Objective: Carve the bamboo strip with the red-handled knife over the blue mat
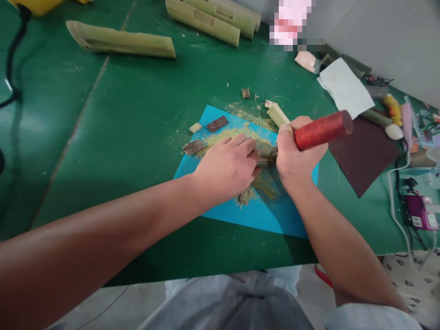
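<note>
My right hand (299, 158) is closed around a tool with a thick round red handle (323, 130). A narrow metal part of it shows toward my left hand; its kind I cannot make out. My left hand (230, 167) has its fingers curled over a small bamboo piece (264, 162), mostly hidden beneath them. Both hands are close together above a blue sheet (227, 213), which is strewn with pale bamboo dust (237, 135). Just beyond my right hand lies a bamboo strip (277, 114). Brown sandpaper scraps (217, 123) rest left of the dust.
Cut bamboo tubes (202, 20) lie at the back, and another bamboo length (122, 41) at the far left. On the right are a dark brown sheet (364, 156), white paper (345, 89), a purple power strip (419, 211) and cables. The green table's (144, 256) front edge is close to my body.
</note>
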Demonstrator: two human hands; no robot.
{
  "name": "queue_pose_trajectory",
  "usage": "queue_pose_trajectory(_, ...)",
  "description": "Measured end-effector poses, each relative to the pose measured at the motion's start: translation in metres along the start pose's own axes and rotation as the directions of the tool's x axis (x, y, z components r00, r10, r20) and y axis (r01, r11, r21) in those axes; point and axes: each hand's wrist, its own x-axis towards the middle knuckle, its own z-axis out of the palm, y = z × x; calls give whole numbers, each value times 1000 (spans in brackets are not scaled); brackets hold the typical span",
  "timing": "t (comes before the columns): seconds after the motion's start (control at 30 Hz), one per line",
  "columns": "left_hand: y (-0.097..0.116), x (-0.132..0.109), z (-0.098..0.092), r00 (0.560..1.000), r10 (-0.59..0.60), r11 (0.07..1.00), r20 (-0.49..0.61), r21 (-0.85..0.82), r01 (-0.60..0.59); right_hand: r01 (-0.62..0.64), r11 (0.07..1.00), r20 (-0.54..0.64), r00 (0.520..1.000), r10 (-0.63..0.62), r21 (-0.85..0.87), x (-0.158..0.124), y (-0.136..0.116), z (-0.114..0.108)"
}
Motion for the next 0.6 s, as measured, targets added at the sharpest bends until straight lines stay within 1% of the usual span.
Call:
queue_pose_trajectory(0.1, -3, 0, 3, 1000, -8, 1000, 8, -3, 8, -1, 1000, 29, 1000, 2, -20, 2, 1, 2)
queue_pose_trajectory(0.3, -5, 1, 6, 1000, -15, 992, -1, -129, 15, 0, 1000, 53, 999, 0, -10, 1, 1, 0)
queue_pose_trajectory(0.43, -1, 1, 7, 999, -33, 991, 0, -132, 33, -16, 1000, 68, 998, 17, -10, 0, 3, 0)
queue_pose_trajectory(0.53, 0, 3, 8, 999, -48, 991, -6, -122, 47, 24, 999, 63, 998, -22, -28, 1, 1, 1)
queue_pose_trajectory(0.6, 0, 4, 8, 999, -48, 991, 8, -123, 49, 76, 997, 24, 997, -75, -28, 3, -2, 2)
